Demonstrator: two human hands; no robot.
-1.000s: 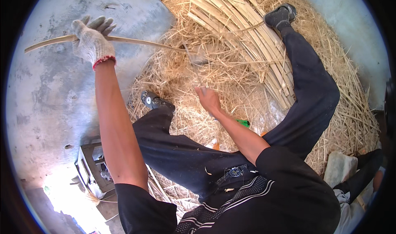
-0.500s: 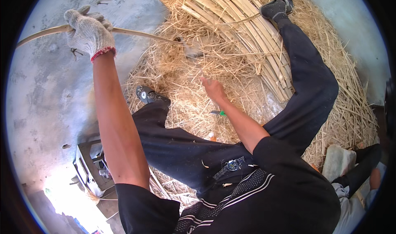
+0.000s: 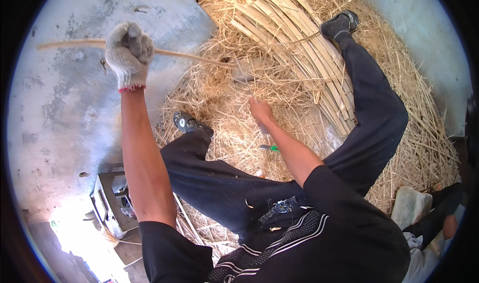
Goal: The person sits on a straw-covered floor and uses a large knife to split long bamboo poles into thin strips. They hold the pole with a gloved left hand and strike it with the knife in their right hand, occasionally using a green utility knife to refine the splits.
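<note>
My left hand (image 3: 130, 53), in a white knitted glove with a red cuff, is raised at the far left and closed round a long thin bamboo strip (image 3: 187, 56). The strip sticks out on both sides of the fist, its right end reaching over the straw. My bare right hand (image 3: 260, 111) is wrapped round the handle of a knife, low over the straw in the middle. Its narrow blade (image 3: 243, 76) points up and left, its tip close to the strip's right end. Under that end lies a greyish block (image 3: 243, 77), partly covered by shavings.
Split bamboo strips (image 3: 299, 43) lie in a bundle between the block and my right foot. Straw-like shavings (image 3: 224, 128) spread around my legs. A green-handled tool (image 3: 273, 148) rests beside my right forearm. A dark frame (image 3: 107, 198) stands at lower left; another person's leg (image 3: 439, 213) shows at lower right.
My left hand has turned over and shifted slightly right and down with the bamboo strip. The right hand's knife now shows clearly, its blade angled up toward the strip. The view has shifted slightly.
</note>
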